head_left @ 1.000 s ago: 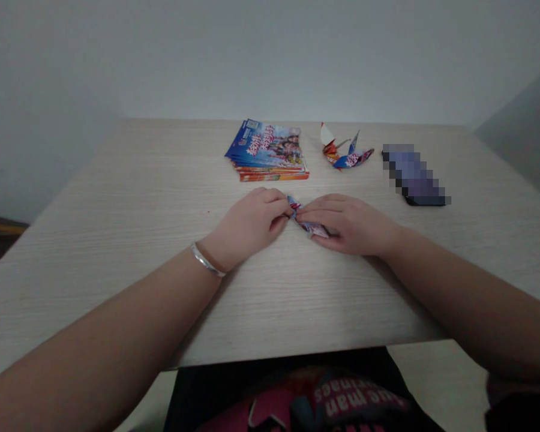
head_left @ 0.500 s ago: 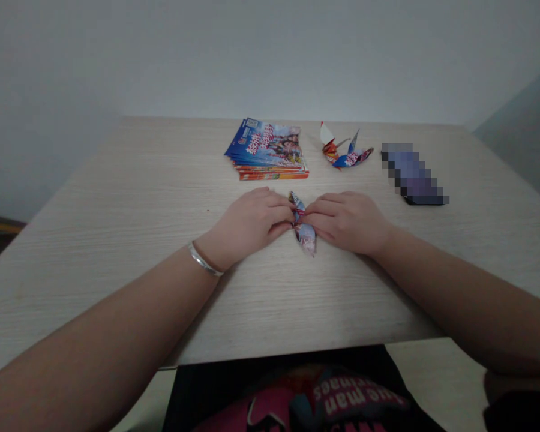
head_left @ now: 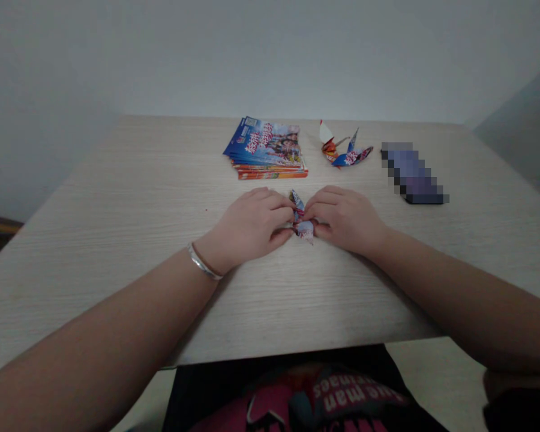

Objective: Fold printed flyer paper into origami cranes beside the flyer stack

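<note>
Between my hands, at the middle of the table, is a small folded paper crane [head_left: 304,228] in printed blue, white and pink, its wings spread. My left hand [head_left: 261,222], with a silver bangle at the wrist, pinches it from the left. From the right, my right hand [head_left: 342,215] grips the other side with thumb and fingers. The fingertips cover the crane's middle and ends, so its body is partly hidden.
Beyond my hands lies a fanned stack of printed leaflets [head_left: 270,144]. Two finished-looking paper cranes [head_left: 345,157] sit to its right, close together. A blurred-out phone [head_left: 411,174] rests farther right on the pale wooden table [head_left: 117,198]. A wall stands behind.
The near wing of the crane looks shorter and more tilted, its tip drawn up from the table. My right hand's thumb and fingers have shifted slightly; my left hand stays nearly in place.
</note>
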The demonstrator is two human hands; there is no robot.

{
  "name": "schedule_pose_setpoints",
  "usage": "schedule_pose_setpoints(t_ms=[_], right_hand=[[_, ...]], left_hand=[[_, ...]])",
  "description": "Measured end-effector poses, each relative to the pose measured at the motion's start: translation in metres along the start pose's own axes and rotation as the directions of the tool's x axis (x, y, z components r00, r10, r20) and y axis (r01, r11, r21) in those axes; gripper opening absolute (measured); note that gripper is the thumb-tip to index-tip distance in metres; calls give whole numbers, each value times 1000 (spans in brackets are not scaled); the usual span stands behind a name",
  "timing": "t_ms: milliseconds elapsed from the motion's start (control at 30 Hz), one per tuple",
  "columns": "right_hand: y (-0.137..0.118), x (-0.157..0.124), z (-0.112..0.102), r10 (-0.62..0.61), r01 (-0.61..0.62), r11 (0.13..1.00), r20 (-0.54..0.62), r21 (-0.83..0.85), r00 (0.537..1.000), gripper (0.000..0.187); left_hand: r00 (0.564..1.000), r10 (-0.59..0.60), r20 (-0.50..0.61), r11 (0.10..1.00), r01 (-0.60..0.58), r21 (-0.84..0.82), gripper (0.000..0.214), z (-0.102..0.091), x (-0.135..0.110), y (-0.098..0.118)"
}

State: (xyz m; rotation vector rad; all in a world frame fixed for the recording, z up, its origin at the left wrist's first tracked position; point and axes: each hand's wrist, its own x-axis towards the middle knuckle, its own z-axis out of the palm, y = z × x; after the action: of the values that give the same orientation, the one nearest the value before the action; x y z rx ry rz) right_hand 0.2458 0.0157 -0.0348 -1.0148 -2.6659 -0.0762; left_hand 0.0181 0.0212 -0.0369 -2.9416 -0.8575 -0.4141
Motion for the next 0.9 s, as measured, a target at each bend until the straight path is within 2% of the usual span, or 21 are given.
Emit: schedule_pose_setpoints(t_ms=[167, 367, 467, 567, 733, 900], right_hand=[[-4, 3, 0, -5, 4, 999, -18, -46, 1000, 10], [-6, 0, 0, -95, 84, 984, -67, -158, 993, 12], [-6, -1, -2, -155, 134, 969, -85, -208, 984, 19], [-6, 0, -1, -219, 190, 956, -115, -223, 969, 27], [1, 2, 4, -187, 182, 982, -129, -46, 974, 28], [5, 1, 8, -41, 56, 989, -107, 140, 993, 27]], left_hand=[[998, 43, -38, 996, -39, 82, 22, 0, 1, 2], [997, 58, -43, 979, -49, 196, 18, -3, 2, 13], [995, 70, -64, 977, -56, 205, 16, -2, 2, 15], [998, 18, -65, 988, -7, 155, 14, -1, 2, 15], [997, -72, -18, 997, 72, -2, 22, -1, 4, 11], [991, -130, -38, 976, 121, -182, 26, 4, 4, 6]])
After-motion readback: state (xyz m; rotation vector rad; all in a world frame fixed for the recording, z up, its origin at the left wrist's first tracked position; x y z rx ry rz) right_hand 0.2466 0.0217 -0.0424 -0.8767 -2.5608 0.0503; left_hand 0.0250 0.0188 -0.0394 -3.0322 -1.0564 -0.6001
